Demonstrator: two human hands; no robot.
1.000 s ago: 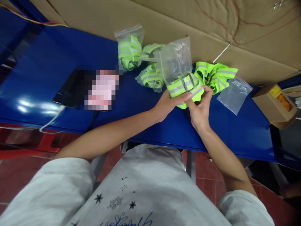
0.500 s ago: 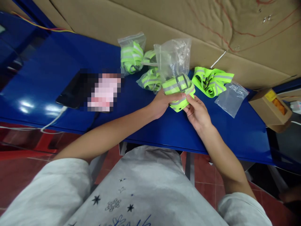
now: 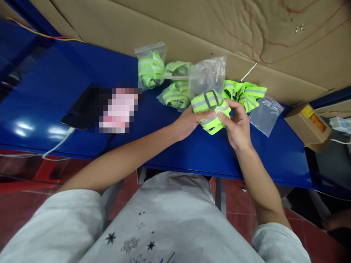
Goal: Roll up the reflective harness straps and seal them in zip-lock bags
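Over the table's near half, my left hand (image 3: 188,123) grips the left side of a folded yellow-green reflective strap (image 3: 203,103) with a black buckle. My right hand (image 3: 238,126) pinches the same bundle from the right, thumb in front. A clear plastic bag (image 3: 207,75) rises just behind the bundle; whether it touches my fingers is hidden. Behind and left are a bagged strap (image 3: 151,69) and two more bagged straps, one at the back (image 3: 178,69) and one nearer (image 3: 175,95). A loose strap (image 3: 246,94) lies right of my right hand, beside a flat clear bag (image 3: 265,116).
A black device (image 3: 78,111) with a white cable and a pixelated pink screen (image 3: 117,109) are on the blue table (image 3: 170,153) at left. An open cardboard box (image 3: 304,126) stands at the right edge. Brown cardboard (image 3: 164,22) borders the back.
The right hand's fingers have moved up along the bundle's right side, the thumb still on its front. The whole view has shifted slightly. Both hands still hold the strap.
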